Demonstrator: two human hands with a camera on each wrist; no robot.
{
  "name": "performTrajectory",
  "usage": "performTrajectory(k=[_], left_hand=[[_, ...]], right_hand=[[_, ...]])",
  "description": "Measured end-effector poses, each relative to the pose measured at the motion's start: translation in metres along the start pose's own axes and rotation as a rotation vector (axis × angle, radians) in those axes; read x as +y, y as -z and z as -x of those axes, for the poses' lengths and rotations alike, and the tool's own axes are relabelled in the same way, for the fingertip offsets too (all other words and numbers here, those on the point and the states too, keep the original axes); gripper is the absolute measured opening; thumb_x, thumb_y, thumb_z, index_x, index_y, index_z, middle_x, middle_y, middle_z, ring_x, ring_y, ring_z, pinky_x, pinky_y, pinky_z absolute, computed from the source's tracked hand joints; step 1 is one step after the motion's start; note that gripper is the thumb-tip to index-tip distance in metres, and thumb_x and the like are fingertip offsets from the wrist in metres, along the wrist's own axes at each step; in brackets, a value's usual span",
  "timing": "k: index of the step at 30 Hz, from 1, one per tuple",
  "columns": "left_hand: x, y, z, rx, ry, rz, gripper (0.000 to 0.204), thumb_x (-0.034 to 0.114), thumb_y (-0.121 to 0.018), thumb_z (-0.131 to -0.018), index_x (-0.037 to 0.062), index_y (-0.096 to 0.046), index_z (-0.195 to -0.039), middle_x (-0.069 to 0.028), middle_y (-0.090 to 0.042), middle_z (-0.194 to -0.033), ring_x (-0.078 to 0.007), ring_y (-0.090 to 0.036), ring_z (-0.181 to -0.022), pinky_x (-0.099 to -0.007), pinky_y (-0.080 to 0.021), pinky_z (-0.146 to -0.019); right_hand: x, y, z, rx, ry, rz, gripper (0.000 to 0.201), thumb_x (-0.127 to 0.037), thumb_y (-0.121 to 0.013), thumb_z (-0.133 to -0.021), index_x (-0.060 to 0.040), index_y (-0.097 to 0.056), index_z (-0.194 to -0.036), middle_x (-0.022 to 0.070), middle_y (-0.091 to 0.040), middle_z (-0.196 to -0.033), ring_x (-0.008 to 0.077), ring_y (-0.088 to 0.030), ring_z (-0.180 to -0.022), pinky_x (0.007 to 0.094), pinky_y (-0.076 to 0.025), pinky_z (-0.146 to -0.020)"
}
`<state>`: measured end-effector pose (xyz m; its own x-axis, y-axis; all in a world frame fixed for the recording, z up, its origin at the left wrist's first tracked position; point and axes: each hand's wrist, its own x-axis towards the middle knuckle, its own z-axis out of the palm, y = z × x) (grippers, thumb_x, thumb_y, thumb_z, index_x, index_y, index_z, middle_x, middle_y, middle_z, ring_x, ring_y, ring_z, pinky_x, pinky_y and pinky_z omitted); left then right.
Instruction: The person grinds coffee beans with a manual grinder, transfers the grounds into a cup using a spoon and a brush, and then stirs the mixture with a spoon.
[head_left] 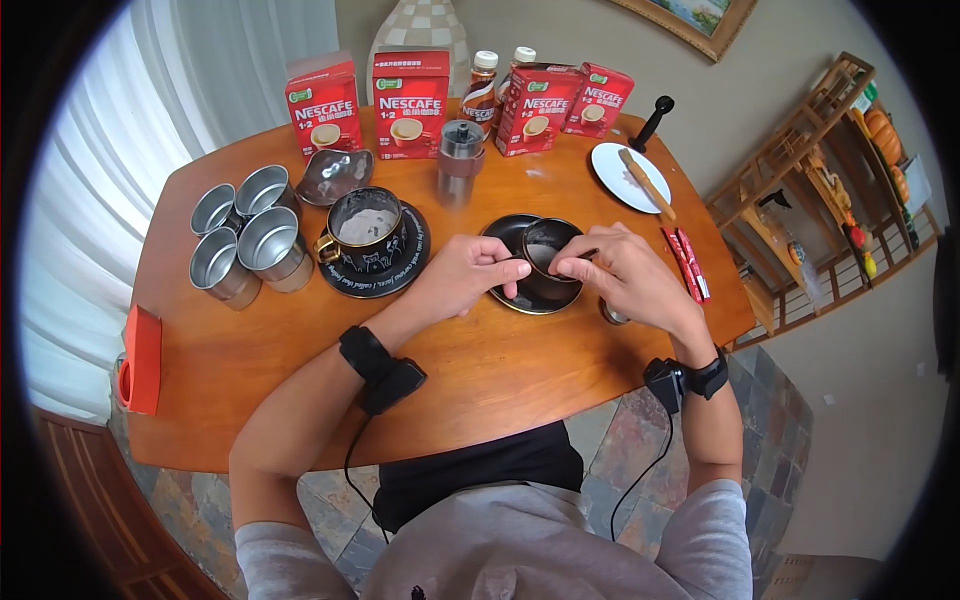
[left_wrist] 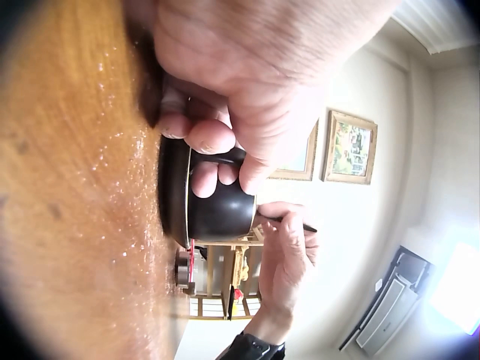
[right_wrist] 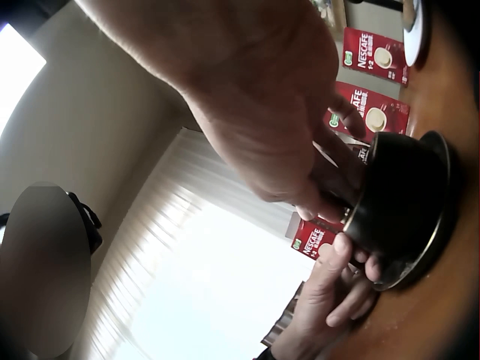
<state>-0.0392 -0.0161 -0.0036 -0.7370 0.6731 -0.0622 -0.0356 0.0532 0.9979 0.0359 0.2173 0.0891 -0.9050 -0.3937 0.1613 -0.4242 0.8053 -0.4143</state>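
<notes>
A black cup (head_left: 541, 236) stands on a black saucer (head_left: 511, 228) in front of the person. At its left side the left hand (head_left: 469, 272) grips the cup's handle; in the left wrist view fingers (left_wrist: 211, 136) curl at the handle, with thumb against the cup (left_wrist: 223, 208). Over the right of the rim, the right hand (head_left: 626, 268) pinches a thin dark handle whose end sticks out past the fingers in the left wrist view. Its lower end is hidden in the cup. From the right wrist view, the right hand (right_wrist: 300, 142) reaches down to the rim.
Left stand a gold-handled cup (head_left: 364, 221) holding pale powder, several metal cups (head_left: 272, 243) and a glass dish (head_left: 336, 178). Behind are a grinder (head_left: 461, 165), Nescafe boxes (head_left: 411, 105) and bottles. A white plate (head_left: 612, 171) with a wooden stick and red sachets (head_left: 686, 263) lie right.
</notes>
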Motion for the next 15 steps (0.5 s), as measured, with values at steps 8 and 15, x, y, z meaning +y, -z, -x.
performTrajectory(k=[8,15], left_hand=[[0.000,0.000,0.000,0.001,-0.005,0.000,0.028,0.029,-0.072,-0.100,0.0016,-0.070,-0.093,-0.0039,-0.075,-0.080,-0.0042,-0.044,-0.039,-0.0222,-0.029,-0.036],[0.002,0.001,0.000,-0.008,0.007,-0.012,0.028,0.029,-0.072,-0.101,0.0012,-0.069,-0.094,-0.0041,-0.075,-0.081,-0.0038,-0.045,-0.039,-0.0219,-0.029,-0.036]], right_hand=[[0.010,-0.007,0.000,0.024,0.049,0.055,0.025,-0.027,-0.064,-0.103,-0.0054,-0.077,-0.106,0.0129,-0.074,-0.098,0.0312,-0.064,-0.096,0.0412,-0.046,-0.090],[0.008,-0.012,-0.003,0.076,0.058,0.116,0.024,-0.026,-0.064,-0.103,-0.0055,-0.077,-0.106,0.0088,-0.074,-0.098,0.0281,-0.062,-0.098,0.0402,-0.045,-0.092]])
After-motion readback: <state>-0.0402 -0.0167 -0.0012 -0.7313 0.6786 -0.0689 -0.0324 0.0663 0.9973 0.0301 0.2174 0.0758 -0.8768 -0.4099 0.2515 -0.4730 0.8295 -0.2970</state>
